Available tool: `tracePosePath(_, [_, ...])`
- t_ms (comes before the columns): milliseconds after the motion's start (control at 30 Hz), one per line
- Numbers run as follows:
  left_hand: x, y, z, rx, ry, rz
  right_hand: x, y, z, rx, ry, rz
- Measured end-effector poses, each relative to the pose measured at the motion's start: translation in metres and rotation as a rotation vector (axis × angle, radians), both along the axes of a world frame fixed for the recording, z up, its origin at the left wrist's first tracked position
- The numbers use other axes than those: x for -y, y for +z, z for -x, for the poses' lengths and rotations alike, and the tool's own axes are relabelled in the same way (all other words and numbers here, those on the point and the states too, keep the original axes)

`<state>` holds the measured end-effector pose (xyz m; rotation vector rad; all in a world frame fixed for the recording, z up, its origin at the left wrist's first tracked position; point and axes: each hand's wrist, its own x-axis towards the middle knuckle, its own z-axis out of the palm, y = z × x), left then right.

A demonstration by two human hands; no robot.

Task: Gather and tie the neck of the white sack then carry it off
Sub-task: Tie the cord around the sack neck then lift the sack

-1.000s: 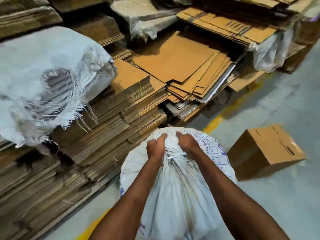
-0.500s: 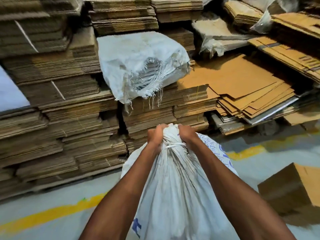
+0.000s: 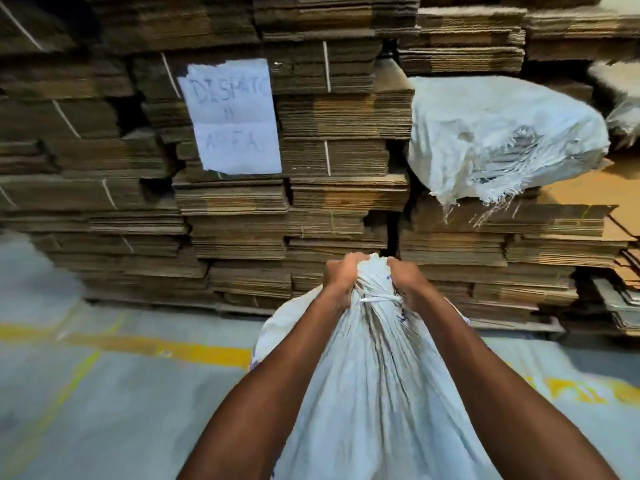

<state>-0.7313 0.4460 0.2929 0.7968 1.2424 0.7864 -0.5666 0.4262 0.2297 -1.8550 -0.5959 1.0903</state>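
The white woven sack fills the lower middle of the head view, between my forearms. Its neck is bunched into a tight bundle with a white tie wound around it. My left hand grips the neck from the left side. My right hand grips it from the right, just above the tie. Both fists are closed on the gathered cloth, whose top pokes out between them. The sack's bottom is hidden below the frame.
A wall of stacked flattened cardboard stands straight ahead with a handwritten paper sign on it. A torn white sack lies on a stack at right. Grey floor with a yellow line runs at left.
The view has swung left along the cardboard stacks; the brown box on the floor has left the view and the paper sign has come in. Both hands keep their grip on the neck.
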Motion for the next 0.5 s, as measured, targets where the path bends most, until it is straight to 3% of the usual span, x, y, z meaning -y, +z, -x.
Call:
tracePosePath(167, [-0.064, -0.002, 0.111, -0.003, 0.08, -0.024, -0.047, 0.043, 0.14, -0.107, 0.049, -0.03])
tracePosePath(500, [-0.182, -0.046, 0.289, -0.108, 0.19, 0.004, -0.175, -0.009, 0.32, -0.153, 0.187, 0.028])
